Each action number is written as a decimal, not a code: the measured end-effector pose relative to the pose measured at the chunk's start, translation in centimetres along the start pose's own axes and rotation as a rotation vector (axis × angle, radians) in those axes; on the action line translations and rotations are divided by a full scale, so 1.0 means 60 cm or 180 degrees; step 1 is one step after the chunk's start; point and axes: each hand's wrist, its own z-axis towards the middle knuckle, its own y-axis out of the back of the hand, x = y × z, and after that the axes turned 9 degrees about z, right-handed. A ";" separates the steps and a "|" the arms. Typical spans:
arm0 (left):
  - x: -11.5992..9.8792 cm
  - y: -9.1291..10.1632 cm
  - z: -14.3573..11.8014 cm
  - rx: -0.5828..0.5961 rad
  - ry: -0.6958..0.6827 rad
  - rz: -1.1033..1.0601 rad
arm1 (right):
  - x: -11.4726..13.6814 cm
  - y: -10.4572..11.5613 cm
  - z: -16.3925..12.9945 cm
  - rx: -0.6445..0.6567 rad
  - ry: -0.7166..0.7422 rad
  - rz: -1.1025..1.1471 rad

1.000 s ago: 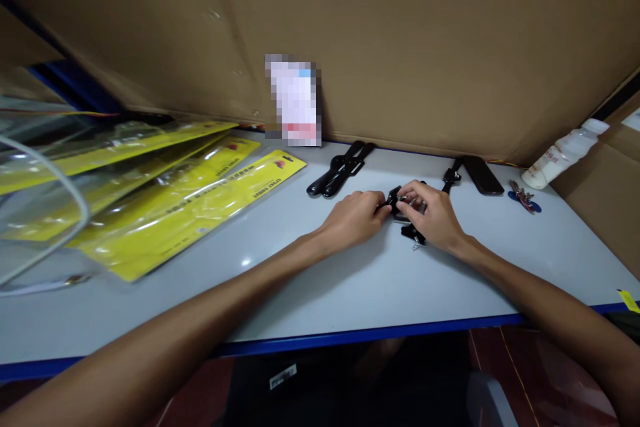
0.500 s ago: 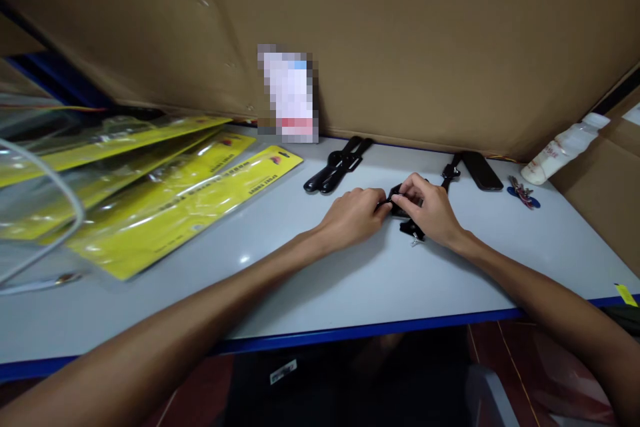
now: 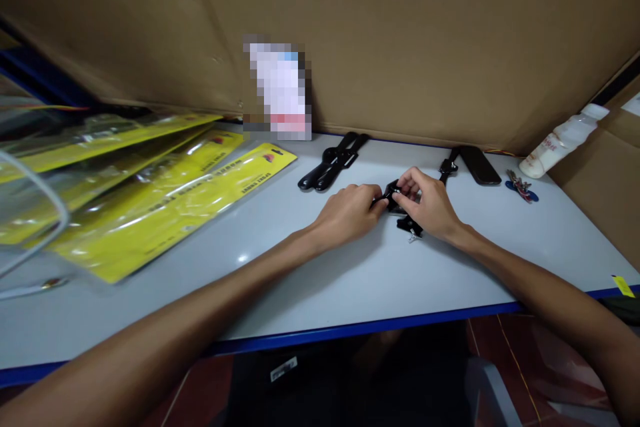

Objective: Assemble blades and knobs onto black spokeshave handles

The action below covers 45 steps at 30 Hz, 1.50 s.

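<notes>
My left hand (image 3: 345, 215) is closed around one end of a dark, glossy part (image 3: 395, 197), low over the table. From the other side, my right hand (image 3: 433, 205) pinches at this part with thumb and forefinger. A tiny bright bit shows at those fingertips, too small to name. Just below the right hand lies another black piece (image 3: 407, 224), with small silver metal pieces (image 3: 413, 236) beside it. Beyond the right hand is a black jointed bracket (image 3: 449, 165). Two long black parts (image 3: 331, 165) lie side by side, farther back on the left.
Yellow-backed clear plastic packages (image 3: 200, 213) overlap on the left, near a white cable (image 3: 59, 203). A black phone-like slab (image 3: 480, 167), keys (image 3: 521, 187) and a leaning milky bottle (image 3: 560, 143) stand at the right. Cardboard (image 3: 400, 47) walls the back; the table's blue edge (image 3: 350, 332) is in front.
The whole view has shifted slightly, with the table things a little further left. Both hands keep their hold at the dark part; the right fingertips have moved slightly.
</notes>
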 end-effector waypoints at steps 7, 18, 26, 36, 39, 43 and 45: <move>-0.002 0.002 -0.002 -0.0009 0.0013 0.0031 | 0.003 -0.004 0.002 0.0074 -0.0254 0.0604; -0.001 0.001 0.000 -0.0037 0.0004 0.0018 | -0.003 -0.006 -0.001 -0.0042 0.0108 -0.0192; -0.005 0.004 -0.004 0.0015 -0.0035 0.0016 | 0.003 -0.004 0.000 0.0111 0.0044 -0.0292; 0.003 0.012 0.008 0.0154 0.0261 -0.0525 | 0.011 0.018 0.003 0.0393 0.0811 -0.1178; 0.000 0.018 0.008 0.0225 0.0362 -0.0639 | 0.009 0.039 0.007 0.0657 0.0597 -0.1233; 0.001 0.017 0.008 0.0211 0.0343 -0.0563 | -0.001 0.055 0.011 0.1053 0.0348 -0.1356; 0.004 0.014 0.009 0.0187 0.0261 -0.0523 | -0.003 0.055 0.014 0.0937 0.0306 -0.1185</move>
